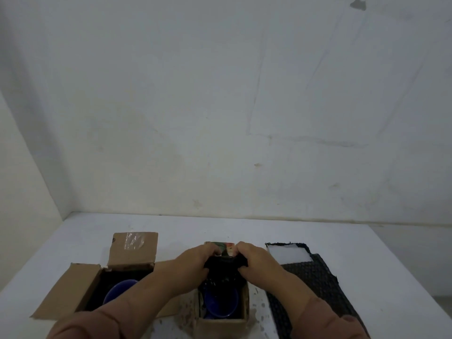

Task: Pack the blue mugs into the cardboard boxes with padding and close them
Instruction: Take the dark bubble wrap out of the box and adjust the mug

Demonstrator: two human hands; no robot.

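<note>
Two open cardboard boxes stand on the white table. The left box point(66, 292) has its flaps spread and holds a blue mug point(119, 289) in dark lining. The smaller middle box point(221, 325) holds another blue mug point(221, 304). Above its far side, my left hand point(195, 261) and my right hand point(254, 259) both grip a bunched piece of black mesh padding point(223, 270), held over the mug. A printed flap point(226, 248) of the box shows between my fingers.
A sheet of black mesh padding point(310, 287) lies flat to the right of the middle box, with a white foam piece point(287, 254) on its far end. A white wall runs behind the table and along the left. Small dark crumbs lie scattered around the middle box.
</note>
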